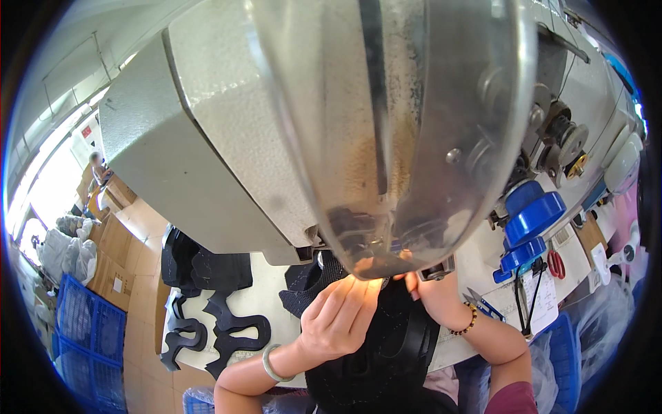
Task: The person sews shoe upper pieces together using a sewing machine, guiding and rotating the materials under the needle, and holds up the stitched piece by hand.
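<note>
Below the clear plastic guard [414,103] of a grey sewing machine [207,138], my left hand [338,317] is closed, its fingers pressed together on a black fabric piece [372,366]. A lamp lights those fingertips. My right hand [441,297] grips the same piece from the other side, near the needle area; part of its fingers is hidden behind the guard and machine. The black piece hangs over the table's front edge toward me. Black mesh fabric [303,286] bunches up beside my left fingers.
Cut black pieces [238,331] and a dark stack [207,262] lie on the white table [276,276] at left. Blue-handled scissors [486,305], red-handled scissors [556,262] and a paper slip [541,303] lie at right. Blue crates [89,345] stand far left, where a person [100,169] sits.
</note>
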`<state>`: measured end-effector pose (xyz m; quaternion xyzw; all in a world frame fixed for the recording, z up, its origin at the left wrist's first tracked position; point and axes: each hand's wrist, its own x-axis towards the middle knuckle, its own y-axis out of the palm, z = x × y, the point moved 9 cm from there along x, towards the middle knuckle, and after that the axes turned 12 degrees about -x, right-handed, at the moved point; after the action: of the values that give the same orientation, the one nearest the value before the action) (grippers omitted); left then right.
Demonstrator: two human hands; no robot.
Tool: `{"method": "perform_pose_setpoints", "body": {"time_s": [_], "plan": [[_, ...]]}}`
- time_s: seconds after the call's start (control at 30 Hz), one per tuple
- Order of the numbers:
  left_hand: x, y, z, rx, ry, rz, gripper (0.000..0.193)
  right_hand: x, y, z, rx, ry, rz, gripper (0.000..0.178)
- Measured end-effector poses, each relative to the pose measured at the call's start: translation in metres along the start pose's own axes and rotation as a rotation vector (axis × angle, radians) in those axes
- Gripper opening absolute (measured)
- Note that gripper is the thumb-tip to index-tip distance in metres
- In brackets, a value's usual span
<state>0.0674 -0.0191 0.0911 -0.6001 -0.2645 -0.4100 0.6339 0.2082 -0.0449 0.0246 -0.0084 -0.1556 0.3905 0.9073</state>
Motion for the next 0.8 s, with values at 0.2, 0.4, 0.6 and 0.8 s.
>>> {"method": "perform_pose_setpoints", "body": {"time_s": [0.2,0.4,0.6,0.8], "plan": [[0.004,-0.003,0.005,0.008,0.034,-0.047,0.012,0.003,-0.018,-0.034,0.388,-0.094,-0.105,0.012],[0.003,0.0,0.015,-0.002,0.039,-0.045,0.012,0.02,-0.01,-0.039,0.604,-0.041,0.051,0.018],[0.0,-0.002,0.026,-0.122,0.073,-0.075,0.017,0.016,-0.011,-0.014,0.442,-0.019,0.031,0.017],[0.002,0.0,0.026,-0.077,0.089,-0.036,0.02,0.012,-0.01,-0.011,0.416,0.011,0.013,0.019]]}}
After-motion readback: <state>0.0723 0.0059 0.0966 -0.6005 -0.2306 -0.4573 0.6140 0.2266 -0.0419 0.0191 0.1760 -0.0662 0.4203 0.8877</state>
